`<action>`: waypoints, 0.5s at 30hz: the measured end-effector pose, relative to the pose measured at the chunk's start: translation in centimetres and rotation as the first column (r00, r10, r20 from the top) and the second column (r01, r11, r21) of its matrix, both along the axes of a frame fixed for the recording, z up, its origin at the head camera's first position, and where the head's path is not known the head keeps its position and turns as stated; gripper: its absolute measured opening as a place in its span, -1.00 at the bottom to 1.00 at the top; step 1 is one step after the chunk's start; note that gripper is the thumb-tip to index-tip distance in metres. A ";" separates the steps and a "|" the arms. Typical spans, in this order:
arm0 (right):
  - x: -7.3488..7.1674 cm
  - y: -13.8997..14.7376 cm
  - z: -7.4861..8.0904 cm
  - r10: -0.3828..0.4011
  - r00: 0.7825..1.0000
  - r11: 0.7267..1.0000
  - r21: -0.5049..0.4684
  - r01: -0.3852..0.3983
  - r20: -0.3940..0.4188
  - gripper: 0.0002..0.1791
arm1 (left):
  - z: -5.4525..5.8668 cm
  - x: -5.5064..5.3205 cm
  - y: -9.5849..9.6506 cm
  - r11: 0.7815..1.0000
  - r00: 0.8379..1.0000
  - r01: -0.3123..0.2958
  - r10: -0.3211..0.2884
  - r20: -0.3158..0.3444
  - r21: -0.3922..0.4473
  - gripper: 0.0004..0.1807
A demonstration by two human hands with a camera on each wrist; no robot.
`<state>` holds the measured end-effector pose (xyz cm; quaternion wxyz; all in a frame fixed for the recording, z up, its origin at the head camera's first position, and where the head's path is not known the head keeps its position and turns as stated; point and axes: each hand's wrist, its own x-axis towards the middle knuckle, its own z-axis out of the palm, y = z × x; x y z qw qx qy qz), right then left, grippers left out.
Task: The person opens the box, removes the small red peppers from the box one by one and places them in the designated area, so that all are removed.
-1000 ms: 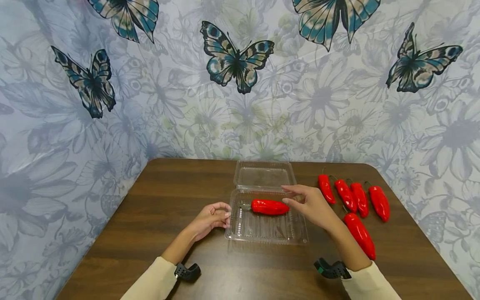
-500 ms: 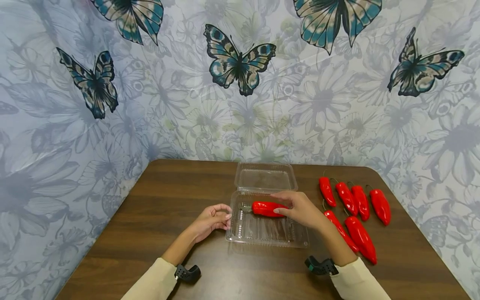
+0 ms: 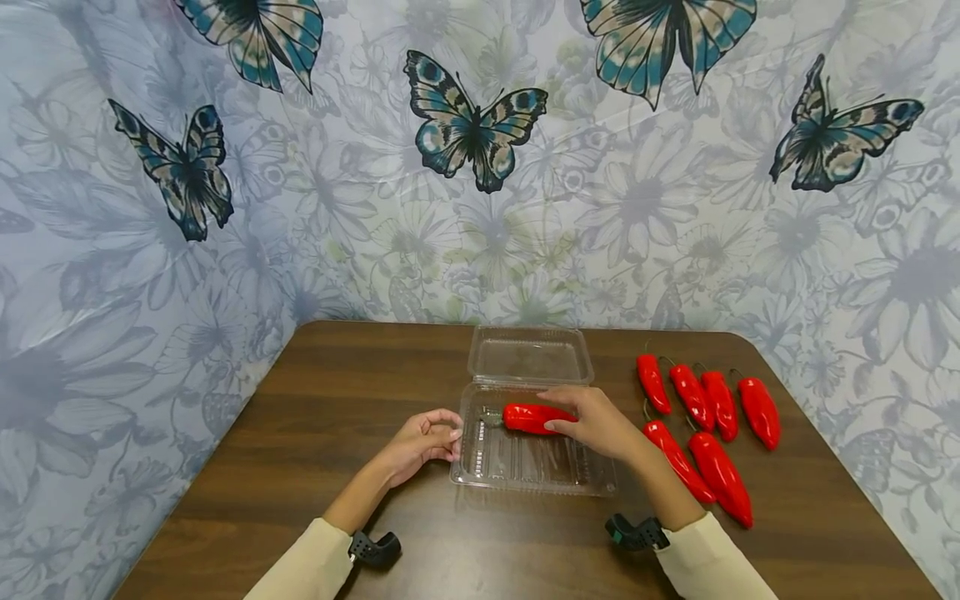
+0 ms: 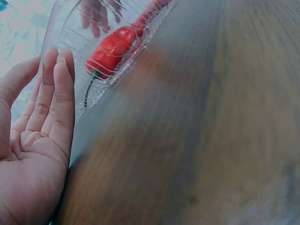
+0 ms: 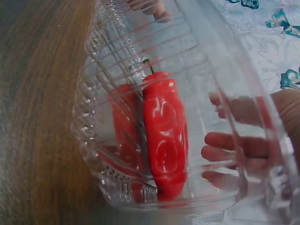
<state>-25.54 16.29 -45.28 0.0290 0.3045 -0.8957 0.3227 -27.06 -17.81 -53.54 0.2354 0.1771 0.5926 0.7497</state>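
A red chili pepper (image 3: 527, 418) with a green stem lies crosswise in the base of a clear plastic clamshell container (image 3: 517, 475). My left hand (image 3: 418, 446) pinches the container's left rim between thumb and fingertips, the fingers fairly straight in the left wrist view. Over the pepper's tip end hovers my right hand (image 3: 600, 421), thumb and fingers spread. Through the clear wall in the right wrist view, its fingers (image 5: 222, 152) show apart from the pepper. The right hand hides the pepper's tip in the head view.
Several more red chili peppers lie on the right of the wooden table (image 3: 360, 367), among them one pepper (image 3: 678, 461) beside my right forearm. The container's lid (image 3: 530, 354) stands folded back behind its base. A butterfly-patterned wall covering (image 3: 480, 250) hangs behind the table.
My right hand has moved left and down from beside the pepper's tip to over it. Its forearm has uncovered another pepper at the right. The left hand has kept its place.
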 end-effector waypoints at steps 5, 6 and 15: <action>-0.1 -0.1 -0.3 0.009 1.000 1.000 0.008 -0.008 -0.007 -0.49 | 0.0 0.0 -0.1 1.000 1.000 -0.002 0.002 -0.005 0.004 -0.82; -0.1 -0.1 -0.3 0.011 1.000 1.000 0.015 -0.011 -0.011 -0.49 | 0.0 0.0 -0.1 1.000 1.000 -0.002 0.002 -0.007 0.004 -0.82; -0.1 -0.3 -0.9 0.004 0.999 0.998 0.069 -0.001 -0.039 -0.51 | 0.1 0.1 0.0 1.000 1.000 -0.008 0.008 -0.005 -0.004 -0.82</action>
